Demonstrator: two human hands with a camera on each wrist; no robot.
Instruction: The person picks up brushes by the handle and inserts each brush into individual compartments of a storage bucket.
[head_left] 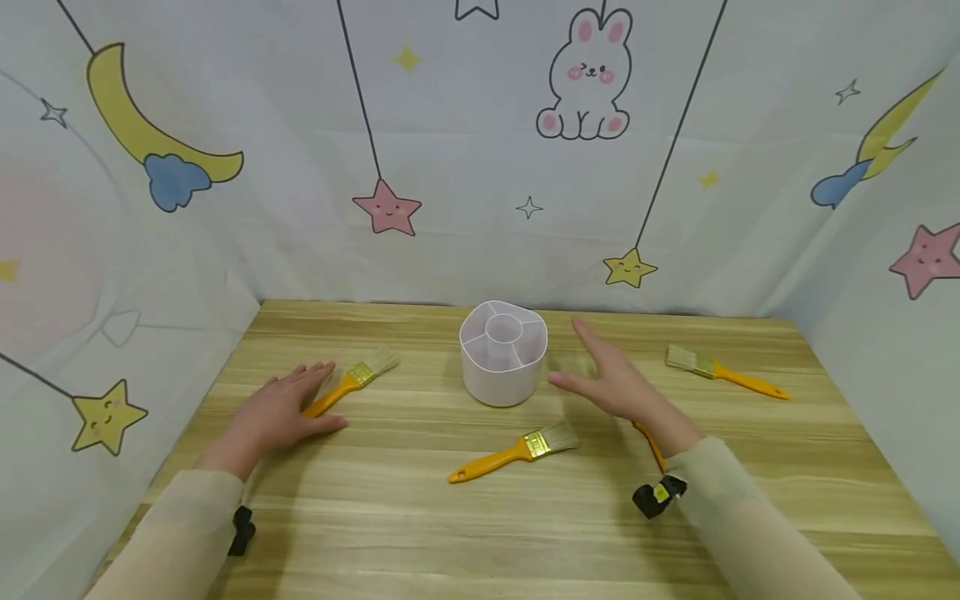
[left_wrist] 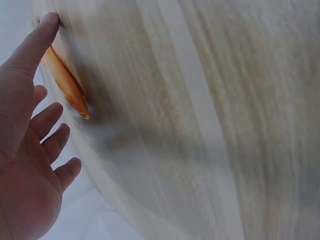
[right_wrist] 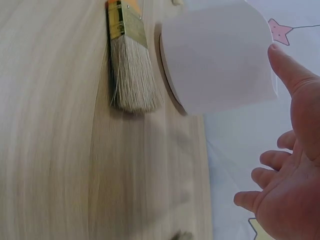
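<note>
My left hand (head_left: 277, 412) hovers over or rests beside the orange handle of a paintbrush (head_left: 362, 372), its fingers and thumb spread. In the left wrist view that handle (left_wrist: 67, 85) shows past the thumb, and no grip on it is visible. A white round organizer (head_left: 498, 385) with several compartments stands upright near the table's back. To its right, my right hand (head_left: 618, 383) has its thumb and fingers apart, holding nothing. The right wrist view shows the organizer's wall (right_wrist: 215, 60) close to the thumb. In front of the organizer lies another paintbrush (head_left: 487, 462).
At the right of the wooden table (head_left: 390, 533) lies a paintbrush (head_left: 750, 381), bristles pointing left. An orange handle (head_left: 651, 446) shows partly under my right forearm. A white curtain (head_left: 465, 150) with printed stars hangs behind the table and at both sides.
</note>
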